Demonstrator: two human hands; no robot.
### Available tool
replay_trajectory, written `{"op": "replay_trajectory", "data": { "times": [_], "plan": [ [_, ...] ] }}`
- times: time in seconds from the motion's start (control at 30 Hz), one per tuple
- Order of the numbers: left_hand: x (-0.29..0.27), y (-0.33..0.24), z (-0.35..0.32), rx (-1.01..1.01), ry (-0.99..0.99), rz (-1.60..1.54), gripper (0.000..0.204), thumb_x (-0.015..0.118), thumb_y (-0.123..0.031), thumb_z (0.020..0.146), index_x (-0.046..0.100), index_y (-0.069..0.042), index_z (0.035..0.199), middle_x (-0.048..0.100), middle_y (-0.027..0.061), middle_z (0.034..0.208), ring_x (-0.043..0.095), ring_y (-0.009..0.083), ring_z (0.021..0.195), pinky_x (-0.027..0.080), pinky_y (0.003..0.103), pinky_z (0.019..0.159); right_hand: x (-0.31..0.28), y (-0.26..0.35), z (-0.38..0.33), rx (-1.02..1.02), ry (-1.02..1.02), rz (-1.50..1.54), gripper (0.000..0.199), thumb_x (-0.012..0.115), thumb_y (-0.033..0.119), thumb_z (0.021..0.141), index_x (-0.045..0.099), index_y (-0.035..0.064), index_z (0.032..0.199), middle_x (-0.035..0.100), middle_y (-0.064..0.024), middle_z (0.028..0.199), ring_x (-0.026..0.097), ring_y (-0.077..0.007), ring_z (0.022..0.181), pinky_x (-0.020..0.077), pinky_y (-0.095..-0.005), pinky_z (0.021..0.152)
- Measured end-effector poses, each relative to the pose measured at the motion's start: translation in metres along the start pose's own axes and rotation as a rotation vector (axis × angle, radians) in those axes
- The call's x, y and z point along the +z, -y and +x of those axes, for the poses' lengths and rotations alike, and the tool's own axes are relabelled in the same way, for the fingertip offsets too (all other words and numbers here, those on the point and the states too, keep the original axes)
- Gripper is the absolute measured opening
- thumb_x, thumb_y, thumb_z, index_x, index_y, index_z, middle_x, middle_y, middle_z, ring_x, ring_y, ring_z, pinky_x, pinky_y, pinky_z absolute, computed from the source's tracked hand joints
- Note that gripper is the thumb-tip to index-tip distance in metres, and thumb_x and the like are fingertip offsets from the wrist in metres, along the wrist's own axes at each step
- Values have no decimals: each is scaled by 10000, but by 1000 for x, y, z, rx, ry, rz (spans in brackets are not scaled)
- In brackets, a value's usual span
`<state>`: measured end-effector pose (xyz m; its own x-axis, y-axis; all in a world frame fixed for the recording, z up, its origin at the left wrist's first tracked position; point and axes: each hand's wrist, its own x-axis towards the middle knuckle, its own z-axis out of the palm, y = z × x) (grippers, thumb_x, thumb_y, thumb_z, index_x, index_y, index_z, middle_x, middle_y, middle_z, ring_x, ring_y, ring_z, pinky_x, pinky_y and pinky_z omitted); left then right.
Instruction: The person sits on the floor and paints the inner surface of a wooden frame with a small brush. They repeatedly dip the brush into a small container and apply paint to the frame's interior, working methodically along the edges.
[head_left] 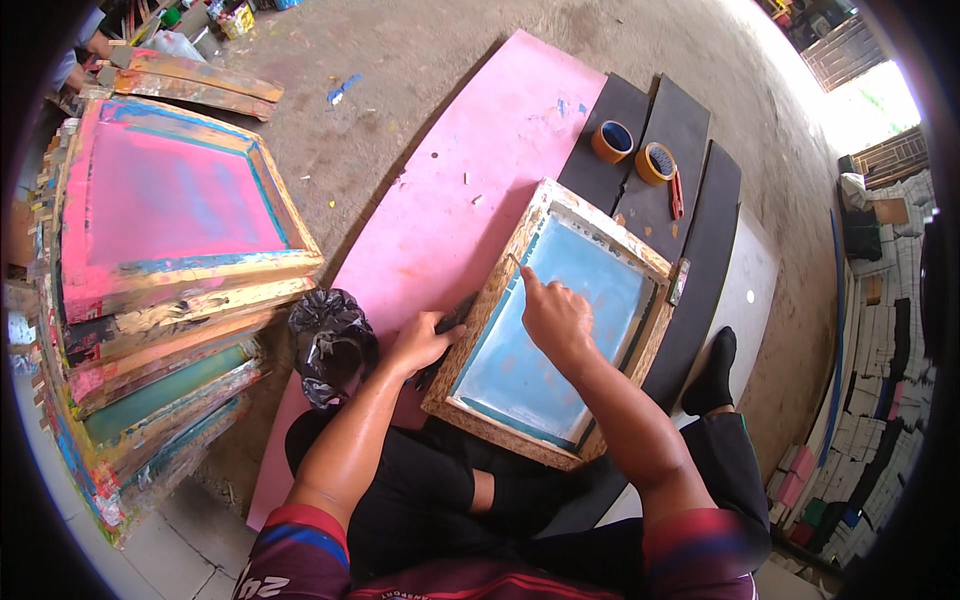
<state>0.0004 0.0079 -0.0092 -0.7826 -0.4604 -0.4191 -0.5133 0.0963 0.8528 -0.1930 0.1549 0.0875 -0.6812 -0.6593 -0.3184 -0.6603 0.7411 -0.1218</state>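
A wooden screen frame (pixel 620 235) with pale blue mesh (pixel 510 350) is lying aslant at the centre, spanning a pink board (pixel 455 180) and black boards (pixel 682 115), its near end reaching over the person's legs. Clock directions are running from the frame's middle.

The right hand (pixel 560 315) is leaning over the mesh, its index finger stretching toward the 11 o'clock side of the frame and the other fingers curling in; whether it is gripping something small at the fingertip, I cannot tell. The left hand (pixel 425 345) is resting at 9 o'clock, beside the frame's rail, fingers half bent next to something dark; whether it is holding that, I cannot tell.

A crumpled black plastic bag (pixel 325 310) is sitting farther out at 9. Two tape rolls (pixel 656 163) are standing at 1 o'clock on the black boards, a red cutter (pixel 677 195) lying just beside the nearer one. Toward 3, a pale panel (pixel 750 255) is bordering the boards, a black-socked foot resting at its near end.

Beyond, brown, stained floor (pixel 400 65) is spreading around. Paint-smeared screens (pixel 285 262) are piling up between 9 and 10; another person's hand is showing at 10. Daylight is pouring in at 2, and white stacks (pixel 890 290) are lining 3.
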Motion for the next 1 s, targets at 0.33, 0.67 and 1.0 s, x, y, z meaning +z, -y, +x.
{"op": "replay_trajectory", "data": {
  "times": [0.33, 0.67, 1.0],
  "plan": [
    [-5, -10, 1, -106, 56, 51, 428, 809, -365, 979, 716, 52, 946, 724, 167, 802, 677, 228, 757, 523, 451, 727, 43, -57, 21, -3, 81, 775, 393, 670, 238, 1079, 694, 214, 1471, 804, -207, 1103, 786, -332, 1004, 588, -418, 892],
    [-4, 10, 9, -96, 72, 15, 427, 805, -373, 983, 731, 47, 956, 725, 143, 795, 672, 202, 759, 530, 434, 731, 78, -81, 33, -210, -73, 713, 456, 663, 259, 1101, 628, 149, 1542, 819, -97, 921, 743, -191, 785, 581, -423, 717],
    [-7, -9, 4, -92, 78, 40, 435, 795, -385, 991, 729, 43, 950, 718, 138, 779, 656, 186, 743, 523, 424, 715, 83, -78, 33, -260, -210, 672, 385, 658, 287, 1111, 701, 138, 1463, 820, -76, 1004, 748, -228, 777, 583, -399, 717]
  ]
}}
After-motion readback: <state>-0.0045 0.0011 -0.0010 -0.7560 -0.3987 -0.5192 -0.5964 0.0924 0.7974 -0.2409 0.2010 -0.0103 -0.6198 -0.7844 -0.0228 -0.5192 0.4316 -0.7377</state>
